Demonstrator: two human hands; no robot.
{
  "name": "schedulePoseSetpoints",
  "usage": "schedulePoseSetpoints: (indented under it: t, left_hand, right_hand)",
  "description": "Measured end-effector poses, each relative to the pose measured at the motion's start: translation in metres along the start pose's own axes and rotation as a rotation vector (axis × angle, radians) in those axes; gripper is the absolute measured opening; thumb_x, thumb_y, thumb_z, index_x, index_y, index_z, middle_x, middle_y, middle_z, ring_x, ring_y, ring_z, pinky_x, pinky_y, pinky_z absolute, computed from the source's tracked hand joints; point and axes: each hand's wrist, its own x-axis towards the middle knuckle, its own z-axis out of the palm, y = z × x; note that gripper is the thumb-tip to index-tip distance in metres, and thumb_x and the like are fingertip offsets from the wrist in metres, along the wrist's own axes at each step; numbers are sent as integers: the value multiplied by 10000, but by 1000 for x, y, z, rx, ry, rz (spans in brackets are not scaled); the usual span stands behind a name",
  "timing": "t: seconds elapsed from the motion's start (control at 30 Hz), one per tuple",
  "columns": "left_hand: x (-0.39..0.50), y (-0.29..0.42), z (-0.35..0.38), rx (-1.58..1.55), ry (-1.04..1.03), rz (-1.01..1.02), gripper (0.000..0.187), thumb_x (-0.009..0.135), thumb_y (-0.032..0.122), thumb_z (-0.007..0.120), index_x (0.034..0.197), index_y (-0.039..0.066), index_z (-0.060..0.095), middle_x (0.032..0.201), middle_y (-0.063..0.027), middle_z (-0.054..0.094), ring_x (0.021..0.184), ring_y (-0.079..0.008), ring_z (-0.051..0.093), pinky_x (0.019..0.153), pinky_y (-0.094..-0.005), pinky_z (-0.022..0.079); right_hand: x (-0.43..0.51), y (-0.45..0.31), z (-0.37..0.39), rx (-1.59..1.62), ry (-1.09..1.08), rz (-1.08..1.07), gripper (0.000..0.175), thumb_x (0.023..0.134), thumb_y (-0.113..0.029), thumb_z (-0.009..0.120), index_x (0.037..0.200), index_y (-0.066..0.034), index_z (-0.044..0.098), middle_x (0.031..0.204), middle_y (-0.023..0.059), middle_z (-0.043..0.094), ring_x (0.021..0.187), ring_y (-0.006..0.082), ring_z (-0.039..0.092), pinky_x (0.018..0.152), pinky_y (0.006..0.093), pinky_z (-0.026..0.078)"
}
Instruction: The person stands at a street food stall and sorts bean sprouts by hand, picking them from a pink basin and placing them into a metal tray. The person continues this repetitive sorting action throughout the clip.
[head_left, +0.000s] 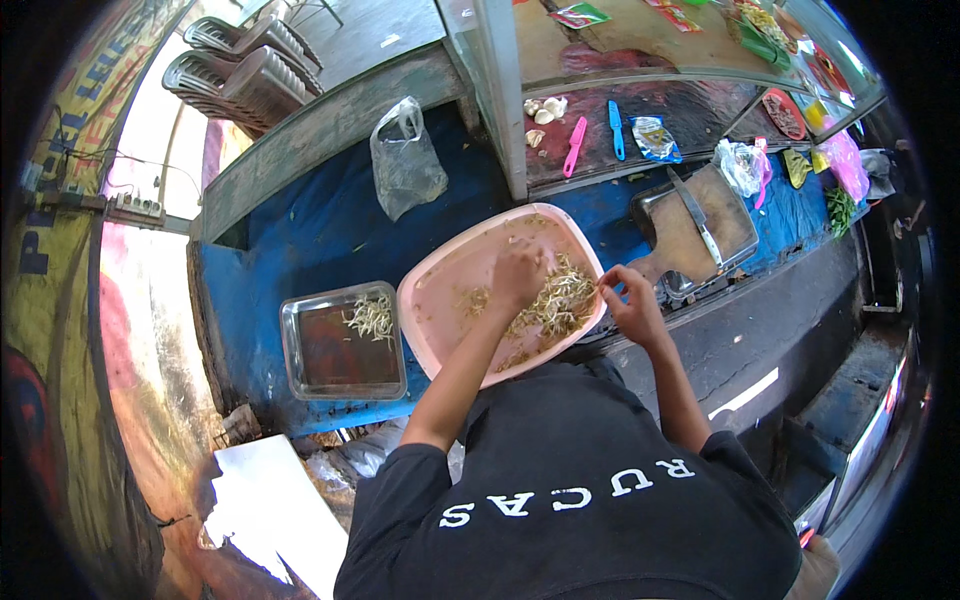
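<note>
A pink plastic basin (442, 330) stands right in front of me, partly against my dark shirt. Bean sprouts (559, 300) lie heaped along its right side, with scattered bits on its floor. My left hand (519, 271) reaches over the basin, just left of the heap; its fingers are blurred and what they hold is unclear. At the basin's right rim is my right hand (631, 304), fingers bent and thumb near the fingertips; whether something thin is pinched there I cannot tell. Left of the basin, a clear rectangular tray (291, 352) holds a small pile of bean sprouts (370, 316).
A knife (694, 210) lies on a wooden cutting board (679, 240) atop a metal tray at right. Beyond are a plastic bag (409, 169), garlic (551, 110), pink (575, 146) and blue (616, 131) sheathed knives. A post (501, 97) rises behind the basin. Stacked chairs (259, 75) stand far left.
</note>
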Motion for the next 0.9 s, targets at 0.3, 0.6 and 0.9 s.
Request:
schedulePoseSetpoints:
  t: [0.3,0.6,0.9]
  left_hand:
    - [68,-26,83,282,12,392,263,874,231,742,1065,64,672,1153,-157,633,1127,-346,620,953,-475,500]
    - [69,-21,72,120,-49,273,158,891,189,689,973,58,659,1093,-145,638,1078,-372,605,959,-500,483]
    - [53,-4,35,152,100,326,265,952,145,628,1183,37,702,1338,-171,657,1247,-342,612,1084,-519,445]
  right_hand:
    - [-34,14,-7,5,68,99,141,945,-127,662,1022,-12,689,959,118,710,936,248,671,843,383,500]
    - [-38,35,-25,62,65,216,160,952,-153,660,1002,-1,679,975,155,722,960,286,694,832,403,524]
    - [-27,22,-13,151,54,204,148,988,-134,650,1043,4,659,935,124,714,874,221,676,785,344,515]
